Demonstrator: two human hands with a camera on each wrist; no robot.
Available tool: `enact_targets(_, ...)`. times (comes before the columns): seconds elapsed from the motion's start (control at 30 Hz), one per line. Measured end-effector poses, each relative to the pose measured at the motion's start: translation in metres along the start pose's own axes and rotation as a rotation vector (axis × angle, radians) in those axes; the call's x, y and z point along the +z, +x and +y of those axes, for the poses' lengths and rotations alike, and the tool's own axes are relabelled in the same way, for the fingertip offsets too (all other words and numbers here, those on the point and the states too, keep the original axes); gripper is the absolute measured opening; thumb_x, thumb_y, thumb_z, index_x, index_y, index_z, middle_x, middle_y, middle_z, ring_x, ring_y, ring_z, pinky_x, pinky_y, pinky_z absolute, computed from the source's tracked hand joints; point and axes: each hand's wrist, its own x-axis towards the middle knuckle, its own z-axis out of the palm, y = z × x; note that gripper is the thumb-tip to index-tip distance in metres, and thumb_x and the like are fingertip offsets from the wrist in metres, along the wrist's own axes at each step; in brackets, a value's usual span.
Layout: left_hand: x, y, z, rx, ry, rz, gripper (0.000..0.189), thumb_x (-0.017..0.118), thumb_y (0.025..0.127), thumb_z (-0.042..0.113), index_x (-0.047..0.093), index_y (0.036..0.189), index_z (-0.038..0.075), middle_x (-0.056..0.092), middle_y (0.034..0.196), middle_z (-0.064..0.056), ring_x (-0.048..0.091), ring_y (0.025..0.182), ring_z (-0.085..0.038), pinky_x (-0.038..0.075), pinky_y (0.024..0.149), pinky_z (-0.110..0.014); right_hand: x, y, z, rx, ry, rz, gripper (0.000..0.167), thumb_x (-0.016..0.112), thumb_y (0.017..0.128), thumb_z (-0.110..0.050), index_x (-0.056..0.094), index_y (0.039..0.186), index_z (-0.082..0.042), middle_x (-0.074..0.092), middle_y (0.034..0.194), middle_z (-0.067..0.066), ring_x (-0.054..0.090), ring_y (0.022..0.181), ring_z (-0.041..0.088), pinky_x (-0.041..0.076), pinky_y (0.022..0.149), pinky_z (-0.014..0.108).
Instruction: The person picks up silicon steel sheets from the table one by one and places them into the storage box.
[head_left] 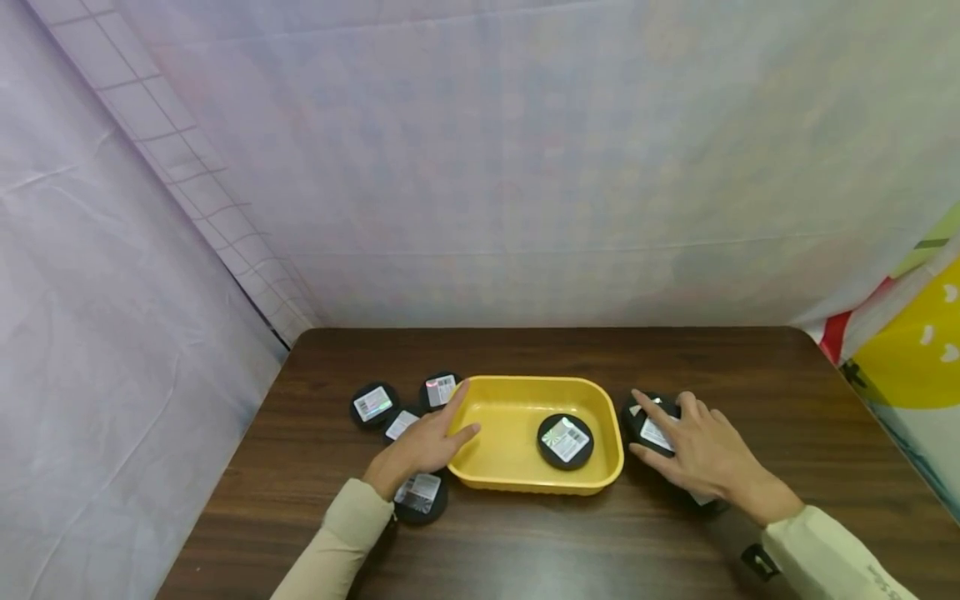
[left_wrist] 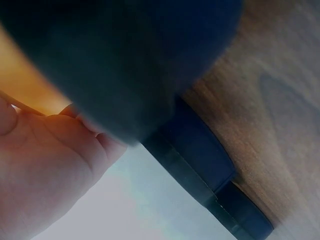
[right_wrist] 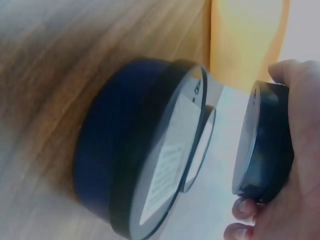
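Note:
My right hand (head_left: pixel 701 446) grips a round black tin (right_wrist: pixel 272 140) just right of the yellow tray (head_left: pixel 510 479), fingers and thumb spread around its sides. Partly under that wrist lies another labelled tin (head_left: pixel 705 502). Over the tray's left rim reaches my left hand (head_left: pixel 423 446), its index finger straight along the rim and its thumb extended inside; the other fingers are mostly hidden. A tin with a white barcode label (head_left: pixel 565 442) lies flat in the right half of the tray. In the left wrist view a blurred dark tin (left_wrist: pixel 100 60) covers part of the left hand.
Several more labelled tins lie left of the tray, including a far-left tin (head_left: pixel 367 421), one by the back corner (head_left: pixel 441 389) and one below the left wrist (head_left: pixel 420 512). The brown table (head_left: pixel 540 550) ends at a pale curtain (head_left: pixel 510 275) behind. Another curtain hangs at left.

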Motion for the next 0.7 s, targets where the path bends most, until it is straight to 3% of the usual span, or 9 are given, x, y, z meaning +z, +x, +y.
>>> enact_targets(0.4, 0.0, -0.001, 0.001, 0.008, 0.003, 0.007, 0.072, 0.04, 0.102, 0.057, 0.0, 0.159, 0.038, 0.045, 0.151, -0.017, 0.058, 0.105, -0.025, 0.044, 0.096, -0.051, -0.006, 0.003, 0.01, 0.054, 0.009, -0.012, 0.078, 0.054, 0.094, -0.061, 0.033, 0.156, -0.02, 0.045, 0.089, 0.015, 0.036, 0.066, 0.019, 0.036, 0.057, 0.034)
enact_targets(0.7, 0.0, -0.001, 0.001, 0.012, 0.013, 0.019, 0.072, 0.041, 0.102, 0.055, 0.001, 0.16, 0.036, 0.049, 0.147, -0.018, 0.058, 0.101, -0.025, 0.045, 0.094, -0.05, -0.015, 0.008, 0.01, 0.08, 0.031, -0.001, 0.077, 0.054, 0.094, -0.061, 0.031, 0.157, -0.022, 0.043, 0.089, 0.016, 0.037, 0.062, 0.02, 0.036, 0.056, 0.034)
